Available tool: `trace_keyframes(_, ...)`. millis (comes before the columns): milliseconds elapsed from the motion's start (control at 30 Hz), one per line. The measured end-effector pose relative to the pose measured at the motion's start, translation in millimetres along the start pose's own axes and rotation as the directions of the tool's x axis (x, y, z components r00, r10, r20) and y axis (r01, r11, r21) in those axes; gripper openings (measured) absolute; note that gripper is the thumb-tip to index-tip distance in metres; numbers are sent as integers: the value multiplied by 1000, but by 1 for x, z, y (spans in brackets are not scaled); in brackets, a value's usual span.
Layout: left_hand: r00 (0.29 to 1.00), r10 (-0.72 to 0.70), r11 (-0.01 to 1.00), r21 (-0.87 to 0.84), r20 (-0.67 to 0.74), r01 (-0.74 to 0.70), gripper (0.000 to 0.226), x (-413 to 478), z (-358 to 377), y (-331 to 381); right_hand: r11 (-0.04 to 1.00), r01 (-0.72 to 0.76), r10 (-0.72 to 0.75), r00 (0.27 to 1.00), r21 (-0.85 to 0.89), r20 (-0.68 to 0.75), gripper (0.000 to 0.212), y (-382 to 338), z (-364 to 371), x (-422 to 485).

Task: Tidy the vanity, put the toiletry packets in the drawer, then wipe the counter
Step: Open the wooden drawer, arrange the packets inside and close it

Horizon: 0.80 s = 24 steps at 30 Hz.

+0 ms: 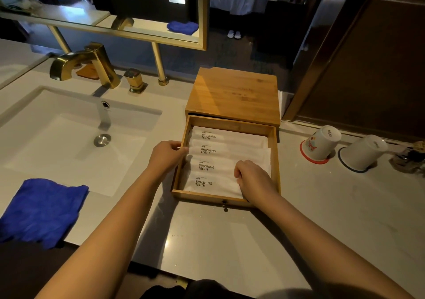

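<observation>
With my left hand [169, 152] gripping the drawer [274, 160] wall, my right hand [251, 179] pinches a packet [213, 183]; I should square the row flat.

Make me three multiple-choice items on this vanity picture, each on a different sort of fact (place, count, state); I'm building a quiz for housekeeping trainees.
1. Where does the blue cloth lie?
A. On the counter's front edge, left of the sink
B. Inside the drawer
C. On top of the wooden box

2. How many packets show the print BRUSHING TEETH in the drawer?
A. Two
B. Four
C. Six

3. How do the two cups stand?
A. Upright
B. On their sides
C. Upside down on coasters

Answers:
1. A: the cloth hangs over the counter edge beside the sink.
2. B: four labelled packets lie in a row, with the left hand at the drawer's side and the right hand on them.
3. C: the cups rest mouth down, one on a red-rimmed coaster, one on a blue-rimmed one.
</observation>
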<state>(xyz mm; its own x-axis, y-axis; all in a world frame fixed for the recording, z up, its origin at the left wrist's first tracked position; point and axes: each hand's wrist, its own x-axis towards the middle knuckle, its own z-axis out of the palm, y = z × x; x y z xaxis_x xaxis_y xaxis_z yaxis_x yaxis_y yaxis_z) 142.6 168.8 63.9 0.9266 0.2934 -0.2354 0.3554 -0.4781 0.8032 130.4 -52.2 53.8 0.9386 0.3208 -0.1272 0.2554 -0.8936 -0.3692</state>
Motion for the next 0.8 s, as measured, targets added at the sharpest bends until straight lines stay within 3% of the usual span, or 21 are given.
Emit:
trace_keyframes(367, 995, 93, 960, 263, 24, -96, 25, 18, -6, 11, 992, -68, 66, 998, 102, 22, 14, 1, -1, -4)
trace_keyframes(500, 991, 131, 938, 325, -7, -122, 28, 25, -2, 10, 991, 13, -10, 1000, 135, -22, 27, -1, -1, -14)
trace_keyframes(800, 993, 114, 927, 356, 43, -122, 31, 42, -8, 12, 961, 219, -223, 975, 168, 5, 25, -3, -12, -33)
